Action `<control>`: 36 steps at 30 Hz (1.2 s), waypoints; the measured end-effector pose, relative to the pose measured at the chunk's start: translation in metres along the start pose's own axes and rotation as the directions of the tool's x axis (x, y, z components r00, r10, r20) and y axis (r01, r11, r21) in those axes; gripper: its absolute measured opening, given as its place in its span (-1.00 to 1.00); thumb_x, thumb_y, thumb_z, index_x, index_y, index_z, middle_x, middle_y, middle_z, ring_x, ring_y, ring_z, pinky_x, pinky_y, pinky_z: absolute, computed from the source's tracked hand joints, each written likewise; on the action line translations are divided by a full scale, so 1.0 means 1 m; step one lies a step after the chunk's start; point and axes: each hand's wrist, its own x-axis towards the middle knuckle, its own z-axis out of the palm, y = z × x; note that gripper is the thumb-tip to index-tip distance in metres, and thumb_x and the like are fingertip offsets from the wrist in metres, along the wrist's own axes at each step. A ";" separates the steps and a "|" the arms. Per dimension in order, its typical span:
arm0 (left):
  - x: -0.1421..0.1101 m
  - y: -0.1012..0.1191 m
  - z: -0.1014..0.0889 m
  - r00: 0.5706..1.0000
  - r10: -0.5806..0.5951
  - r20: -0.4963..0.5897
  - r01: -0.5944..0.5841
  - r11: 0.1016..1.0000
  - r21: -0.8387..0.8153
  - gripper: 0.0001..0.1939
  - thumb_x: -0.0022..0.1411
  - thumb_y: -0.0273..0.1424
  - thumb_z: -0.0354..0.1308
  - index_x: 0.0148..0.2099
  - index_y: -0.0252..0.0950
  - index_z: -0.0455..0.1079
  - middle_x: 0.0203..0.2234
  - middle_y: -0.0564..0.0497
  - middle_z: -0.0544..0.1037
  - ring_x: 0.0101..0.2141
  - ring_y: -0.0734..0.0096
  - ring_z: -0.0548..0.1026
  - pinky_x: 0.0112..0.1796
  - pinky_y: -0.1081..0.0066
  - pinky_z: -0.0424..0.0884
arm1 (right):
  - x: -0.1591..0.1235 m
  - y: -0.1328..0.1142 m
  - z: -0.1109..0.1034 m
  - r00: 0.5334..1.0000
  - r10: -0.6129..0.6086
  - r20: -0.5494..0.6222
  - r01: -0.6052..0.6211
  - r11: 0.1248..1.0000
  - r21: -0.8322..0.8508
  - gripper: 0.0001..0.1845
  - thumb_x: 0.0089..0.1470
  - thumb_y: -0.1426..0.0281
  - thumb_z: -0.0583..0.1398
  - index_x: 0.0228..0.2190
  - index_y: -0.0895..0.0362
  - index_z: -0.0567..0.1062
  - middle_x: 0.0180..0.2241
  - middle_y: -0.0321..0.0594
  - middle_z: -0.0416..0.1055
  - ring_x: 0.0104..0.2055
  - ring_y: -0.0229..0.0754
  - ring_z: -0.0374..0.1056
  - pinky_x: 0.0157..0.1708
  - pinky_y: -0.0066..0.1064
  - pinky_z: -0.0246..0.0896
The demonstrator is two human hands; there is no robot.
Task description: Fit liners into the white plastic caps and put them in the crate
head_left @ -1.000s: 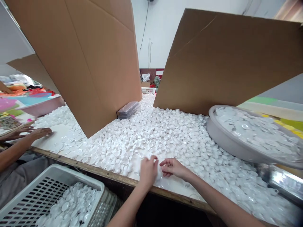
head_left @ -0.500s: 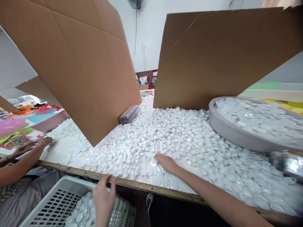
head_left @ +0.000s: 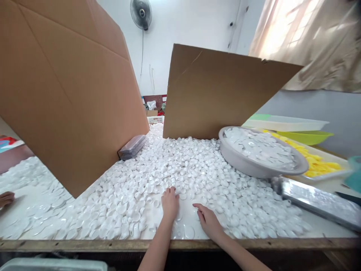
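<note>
A broad layer of small white dish-like pieces [head_left: 194, 162], some cup-shaped and some flat, covers the table. My left hand [head_left: 170, 203] lies palm down at the near edge of the pile, its fingers extended over the pieces and slightly bent. To its right, my right hand [head_left: 210, 222] is low over the tabletop, index finger stretched out and thumb apart, with nothing visible in it. Between my wrists, a few flat round white pieces [head_left: 183, 230] lie by the wooden table edge [head_left: 197, 244]. Whether my left fingertips touch single pieces I cannot make out.
Cardboard sheets [head_left: 203, 94] stand upright on the pile. A large grey basin [head_left: 254, 171] of white discs is at right, beside a metal tray [head_left: 321, 199] and yellow pieces [head_left: 318, 162]. A clear plastic box [head_left: 132, 146] leans left. Another person's hand [head_left: 6, 198] is far left.
My left hand has moved from above the basket below the table edge onto the pile. My right hand has drawn slightly nearer the edge. The view has turned right.
</note>
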 end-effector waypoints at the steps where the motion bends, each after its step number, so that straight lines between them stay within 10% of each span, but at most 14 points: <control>1: -0.001 -0.002 0.000 1.000 0.000 0.002 0.000 1.000 -0.003 -0.74 0.08 -0.41 -0.03 -0.12 -0.26 0.18 -0.24 -0.04 0.30 -0.22 0.34 0.27 -0.27 0.38 0.14 | -0.001 0.004 -0.001 1.000 -0.006 -0.014 0.006 1.000 -0.002 -0.64 0.02 0.38 -0.11 -0.20 0.15 0.36 -0.23 -0.17 0.36 -0.18 -0.18 0.26 -0.16 -0.34 0.10; 7: -0.020 0.003 -0.012 0.979 0.199 -0.040 -0.203 0.952 -0.227 -0.70 0.14 -0.37 -0.14 -0.05 -0.26 0.13 -0.23 -0.04 0.31 -0.20 0.40 0.26 -0.18 0.39 0.14 | 0.015 0.006 -0.011 0.986 0.082 -0.148 -0.066 0.992 0.108 -0.69 -0.02 0.36 -0.05 -0.29 0.15 0.40 -0.33 -0.18 0.38 -0.38 -0.22 0.29 -0.31 -0.37 0.17; 11: -0.033 0.015 -0.006 0.906 0.392 0.161 -0.348 0.905 -0.246 -0.76 0.01 -0.38 0.00 -0.20 -0.22 0.26 -0.33 0.00 0.32 -0.24 0.39 0.26 -0.21 0.41 0.15 | 0.028 0.007 -0.015 0.960 0.242 -0.142 -0.193 0.937 0.292 -0.71 -0.09 0.36 0.04 -0.28 0.19 0.35 -0.50 -0.25 0.35 -0.60 -0.33 0.21 -0.55 -0.48 0.16; 20: -0.033 0.015 0.004 0.934 0.265 0.240 -0.153 0.903 -0.402 -0.51 -0.06 -0.41 0.07 -0.04 -0.28 0.04 -0.38 0.01 0.35 -0.32 0.43 0.31 -0.30 0.45 0.19 | 0.046 -0.003 0.011 0.935 0.286 0.209 -0.349 0.849 0.398 -0.85 -0.14 0.49 0.08 -0.40 0.21 0.32 -0.62 -0.34 0.29 -0.72 -0.42 0.17 -0.75 -0.61 0.04; 28: -0.027 0.009 -0.006 0.897 0.345 0.277 -0.152 0.828 -0.540 -0.58 -0.03 -0.34 0.06 -0.08 -0.26 0.10 -0.46 0.06 0.40 -0.44 0.51 0.33 -0.40 0.52 0.18 | 0.056 -0.011 0.011 0.800 0.448 0.398 -0.566 0.783 0.257 -0.94 -0.14 0.50 0.09 -0.50 0.19 0.25 -0.71 -0.34 0.26 -0.65 -0.27 0.30 -0.69 -0.49 0.21; 36: -0.002 0.037 0.016 0.973 0.108 0.202 -0.105 0.994 -0.026 -0.66 0.20 -0.26 -0.31 -0.24 -0.28 0.23 -0.38 -0.05 0.38 -0.30 0.32 0.28 -0.34 0.38 0.10 | 0.054 -0.013 0.001 0.754 0.432 0.494 -0.628 0.696 0.349 -0.92 -0.22 0.56 0.10 -0.54 0.22 0.27 -0.61 -0.31 0.33 -0.59 -0.30 0.34 -0.60 -0.53 0.27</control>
